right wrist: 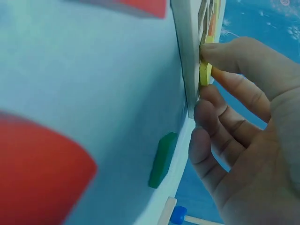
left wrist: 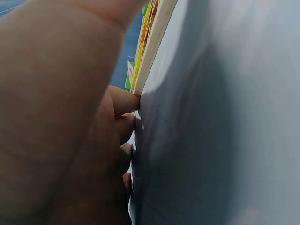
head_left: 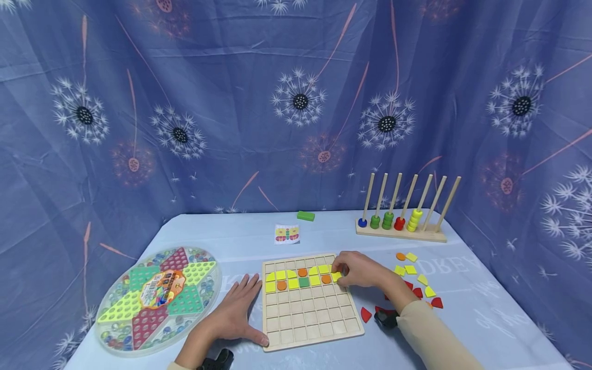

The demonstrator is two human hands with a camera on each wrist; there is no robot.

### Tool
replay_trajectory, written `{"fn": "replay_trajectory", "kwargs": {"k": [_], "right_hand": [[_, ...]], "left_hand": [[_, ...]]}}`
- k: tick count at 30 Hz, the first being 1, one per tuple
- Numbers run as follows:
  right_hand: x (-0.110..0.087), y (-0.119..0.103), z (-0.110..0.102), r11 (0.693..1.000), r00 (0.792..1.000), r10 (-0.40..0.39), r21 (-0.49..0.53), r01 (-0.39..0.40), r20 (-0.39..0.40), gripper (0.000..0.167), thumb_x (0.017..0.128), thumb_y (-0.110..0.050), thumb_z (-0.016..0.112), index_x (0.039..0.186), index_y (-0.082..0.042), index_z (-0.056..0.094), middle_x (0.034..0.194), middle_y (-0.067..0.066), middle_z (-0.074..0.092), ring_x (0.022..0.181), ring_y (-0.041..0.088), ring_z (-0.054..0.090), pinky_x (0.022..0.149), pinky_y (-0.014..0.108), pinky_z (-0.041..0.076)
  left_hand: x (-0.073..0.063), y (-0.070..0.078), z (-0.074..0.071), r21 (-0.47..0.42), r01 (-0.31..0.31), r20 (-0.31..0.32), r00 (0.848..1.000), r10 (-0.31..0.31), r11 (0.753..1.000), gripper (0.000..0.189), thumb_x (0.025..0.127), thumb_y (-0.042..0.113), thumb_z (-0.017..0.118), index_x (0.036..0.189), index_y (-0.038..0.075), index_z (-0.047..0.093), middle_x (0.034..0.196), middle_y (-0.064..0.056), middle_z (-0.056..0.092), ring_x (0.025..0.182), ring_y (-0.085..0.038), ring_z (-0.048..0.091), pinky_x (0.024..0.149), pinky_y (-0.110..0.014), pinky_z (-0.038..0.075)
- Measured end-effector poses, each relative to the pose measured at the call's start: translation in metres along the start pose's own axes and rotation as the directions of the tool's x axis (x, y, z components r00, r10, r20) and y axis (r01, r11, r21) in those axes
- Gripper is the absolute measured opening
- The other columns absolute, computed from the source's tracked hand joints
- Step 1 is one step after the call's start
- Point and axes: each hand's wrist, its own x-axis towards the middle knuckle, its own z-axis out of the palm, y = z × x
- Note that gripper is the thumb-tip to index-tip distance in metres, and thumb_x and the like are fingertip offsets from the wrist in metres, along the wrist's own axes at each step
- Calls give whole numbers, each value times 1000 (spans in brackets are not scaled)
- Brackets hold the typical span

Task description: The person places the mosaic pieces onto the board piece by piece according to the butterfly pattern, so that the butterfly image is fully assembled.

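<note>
A square wooden grid board (head_left: 309, 311) lies on the table, its upper rows holding yellow pieces, several orange discs (head_left: 282, 285) and a green square (head_left: 303, 282). At the right end of the second row, my right hand (head_left: 363, 270) pinches a yellow tile (right wrist: 203, 73) between thumb and forefinger, right at the board's edge. The other right fingers curl loosely beyond the rim. My left hand (head_left: 236, 313) lies spread on the table along the board's left side. Its thumb touches the near left corner, and fingertips (left wrist: 127, 101) rest by the wooden edge.
Loose yellow pieces (head_left: 410, 269) and red pieces (head_left: 366, 314) are scattered right of the board. Behind it are a butterfly pattern card (head_left: 287, 234) and a green block (head_left: 306, 216). A peg stand with beads (head_left: 401, 233) stands back right; a round marble game board (head_left: 159, 300) lies left.
</note>
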Motion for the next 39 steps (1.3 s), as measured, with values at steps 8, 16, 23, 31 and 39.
{"fn": "replay_trajectory", "kwargs": {"k": [8, 16, 23, 31, 39], "right_hand": [[1, -2, -1, 1000, 1000, -16, -17, 16, -2, 20, 78, -19, 80, 98, -19, 75, 87, -8, 60, 75, 10, 53, 65, 28, 48], [-1, 0, -2, 1000, 1000, 2, -21, -2, -11, 18, 79, -19, 80, 97, -21, 77, 85, -11, 60, 75, 10, 53, 66, 30, 47], [-5, 3, -5, 1000, 1000, 5, -2, -5, -20, 16, 81, -18, 78, 97, -19, 76, 85, -11, 60, 75, 11, 54, 65, 29, 49], [-19, 25, -19, 991, 994, 86, 114, -77, -74, 14, 86, -16, 74, 100, -15, 74, 87, -9, 63, 75, 15, 56, 63, 32, 51], [-35, 60, -35, 981, 975, 160, 132, -139, -157, 17, 88, -18, 71, 104, -12, 74, 86, -6, 64, 76, 17, 56, 64, 31, 50]], "left_hand": [[1, -1, 0, 6, 6, 2, 1000, -6, 1000, 140, 45, 85, 70, 152, 6, 27, 158, -12, 18, 144, -35, 7, 114, -55, 8], [1, -2, 0, 2, 3, -3, 1000, -3, 1000, 140, 45, 85, 70, 152, 6, 27, 158, -12, 18, 144, -35, 7, 114, -54, 8], [3, -3, 0, 5, 0, -4, 1000, 0, 1000, 141, 45, 86, 69, 153, 7, 25, 158, -11, 17, 144, -35, 6, 114, -54, 7], [5, 0, 5, 40, 27, -11, 1000, -27, 999, 145, 41, 89, 66, 152, 6, 25, 158, -14, 17, 144, -36, 6, 114, -56, 6], [3, 4, 5, 40, 20, 1, 1000, -20, 999, 144, 43, 89, 65, 152, 5, 24, 158, -16, 14, 144, -37, 3, 113, -57, 5]]}}
